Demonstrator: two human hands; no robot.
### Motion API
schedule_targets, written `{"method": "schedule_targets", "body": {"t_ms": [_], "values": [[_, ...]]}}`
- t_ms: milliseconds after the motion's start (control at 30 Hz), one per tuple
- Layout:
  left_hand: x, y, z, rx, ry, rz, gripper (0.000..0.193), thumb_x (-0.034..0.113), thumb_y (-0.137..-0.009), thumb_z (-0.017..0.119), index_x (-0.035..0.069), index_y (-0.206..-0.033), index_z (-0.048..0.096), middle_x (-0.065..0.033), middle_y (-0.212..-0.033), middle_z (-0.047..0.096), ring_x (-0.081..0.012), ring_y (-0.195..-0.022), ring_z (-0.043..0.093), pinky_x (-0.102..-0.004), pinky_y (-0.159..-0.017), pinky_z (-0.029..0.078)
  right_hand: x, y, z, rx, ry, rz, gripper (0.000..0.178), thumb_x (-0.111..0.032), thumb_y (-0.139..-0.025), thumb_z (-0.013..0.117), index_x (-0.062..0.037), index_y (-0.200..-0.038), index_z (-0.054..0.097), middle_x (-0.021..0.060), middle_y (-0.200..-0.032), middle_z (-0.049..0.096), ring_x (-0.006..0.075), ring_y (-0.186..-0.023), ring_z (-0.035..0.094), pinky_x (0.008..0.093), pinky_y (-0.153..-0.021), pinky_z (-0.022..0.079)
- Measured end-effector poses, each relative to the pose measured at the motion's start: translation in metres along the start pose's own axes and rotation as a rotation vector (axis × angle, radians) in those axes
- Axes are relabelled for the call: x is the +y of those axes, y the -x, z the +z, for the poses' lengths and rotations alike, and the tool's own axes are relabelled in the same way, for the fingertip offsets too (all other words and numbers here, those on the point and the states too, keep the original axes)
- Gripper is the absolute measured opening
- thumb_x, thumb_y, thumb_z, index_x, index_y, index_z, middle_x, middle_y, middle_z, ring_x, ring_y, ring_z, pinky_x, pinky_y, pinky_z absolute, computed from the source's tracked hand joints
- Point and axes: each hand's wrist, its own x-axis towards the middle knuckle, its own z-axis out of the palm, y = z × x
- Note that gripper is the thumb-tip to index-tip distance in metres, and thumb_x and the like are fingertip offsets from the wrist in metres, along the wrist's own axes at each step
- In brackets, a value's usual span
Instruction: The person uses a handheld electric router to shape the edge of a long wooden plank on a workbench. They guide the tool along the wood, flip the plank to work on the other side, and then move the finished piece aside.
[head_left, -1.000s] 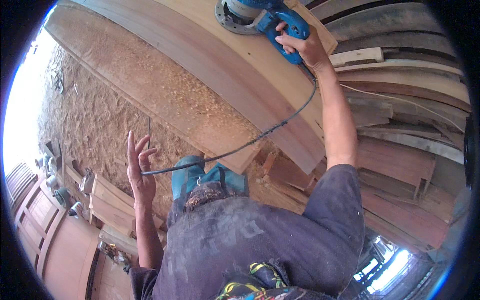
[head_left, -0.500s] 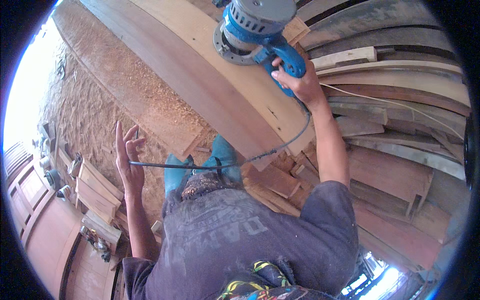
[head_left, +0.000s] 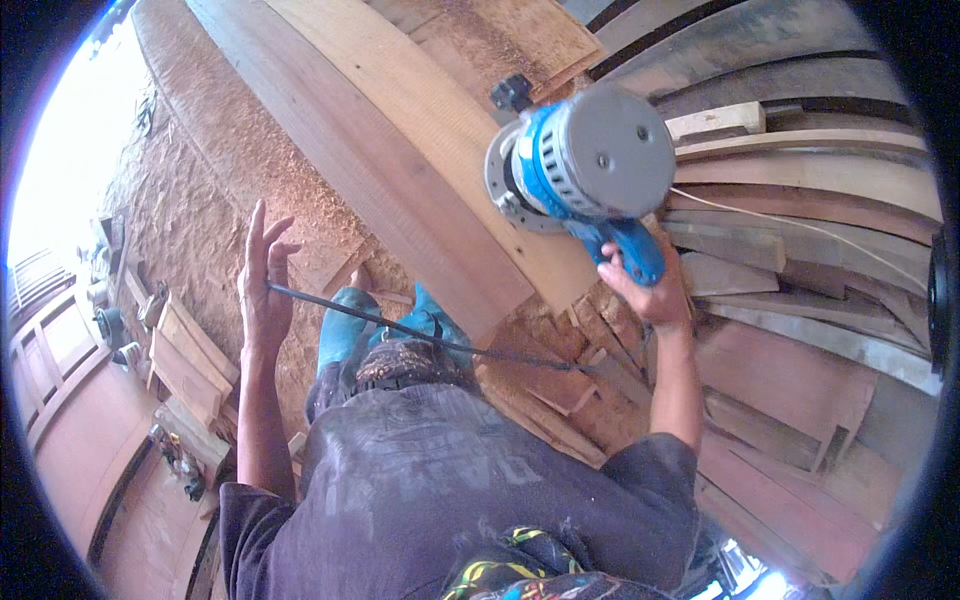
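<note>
The router (head_left: 590, 165) sat between one and two o'clock, over the pale board (head_left: 450, 160), with the right hand (head_left: 668, 292) at three o'clock. That hand's grip was wrapped round the blue handle (head_left: 640, 255) — a one-handed hold on a tool that looked top-heavy, so a firm wrist and a level motor seemed wisest. At nine o'clock the left hand (head_left: 266, 290) had its fingers mostly stretched, the dark cord (head_left: 430, 336) meeting it at the palm; best practice was probably to keep that cord clear of the base plate (head_left: 494, 172) and off the teal trousers (head_left: 345, 325) it crossed. Whether the left grip pinched the cord, I could not tell.

The motor housing (head_left: 622, 145) and base plate hid any cutter, and contact between plate and board was unclear. The right hand covered the cord's entry — and the board's far end was cut off towards eleven o'clock.
</note>
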Motion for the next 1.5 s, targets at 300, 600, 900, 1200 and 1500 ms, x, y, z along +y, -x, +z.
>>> {"method": "schedule_targets", "body": {"t_ms": [300,600,900,1200,1500], "values": [[-0.001,-0.014,0.004,0.041,-0.098,0.104,0.054,0.033,-0.113,0.046,0.015,-0.163,0.035,-0.0146,-0.135,0.069,-0.0225,-0.098,0.073,-0.0382,-0.083,0.057,-0.002,0.015,-0.003,0.012,-0.078,0.067,0.020,-0.007,-0.083,0.082,-0.0039,-0.100,0.073,0.0000,-0.085,0.069,0.0072,-0.076,0.063,0.0261,-0.072,0.051],[-0.007,-0.034,-0.015,0.091,0.008,0.011,0.064,0.048,-0.110,0.046,0.012,-0.163,0.036,-0.0158,-0.137,0.066,-0.0197,-0.099,0.071,-0.0390,-0.092,0.056,-0.016,-0.022,0.015,0.000,-0.100,0.069,0.021,-0.007,-0.082,0.081,-0.0033,-0.100,0.071,-0.0009,-0.085,0.068,0.0060,-0.076,0.061,0.0245,-0.071,0.049],[-0.024,-0.070,-0.044,0.196,-0.032,0.073,0.059,0.043,-0.111,0.048,0.013,-0.161,0.040,-0.0135,-0.133,0.069,-0.0179,-0.096,0.073,-0.0341,-0.076,0.059,-0.027,-0.046,0.030,0.019,-0.102,0.032,0.020,-0.007,-0.083,0.079,-0.0028,-0.100,0.069,-0.0019,-0.081,0.064,0.0061,-0.073,0.059,0.0241,-0.069,0.047],[-0.015,-0.143,-0.072,0.204,-0.108,0.116,0.054,0.037,-0.110,0.053,0.013,-0.158,0.045,-0.0155,-0.134,0.069,-0.0217,-0.095,0.075,-0.0376,-0.081,0.060,-0.048,-0.079,0.047,0.041,-0.059,-0.005,0.021,-0.011,-0.081,0.082,-0.0027,-0.098,0.073,-0.0007,-0.077,0.067,0.0071,-0.071,0.061,0.0262,-0.066,0.049],[-0.029,-0.246,-0.074,0.089,-0.349,0.240,0.056,0.038,-0.107,0.057,0.012,-0.156,0.046,-0.0199,-0.149,0.058,-0.0369,-0.131,0.061,-0.0481,-0.106,0.050,-0.073,-0.121,0.067,0.043,-0.007,0.005,0.022,-0.007,-0.082,0.083,-0.0061,-0.101,0.073,-0.0001,-0.087,0.072,0.0089,-0.077,0.064,0.0288,-0.071,0.053]]}}
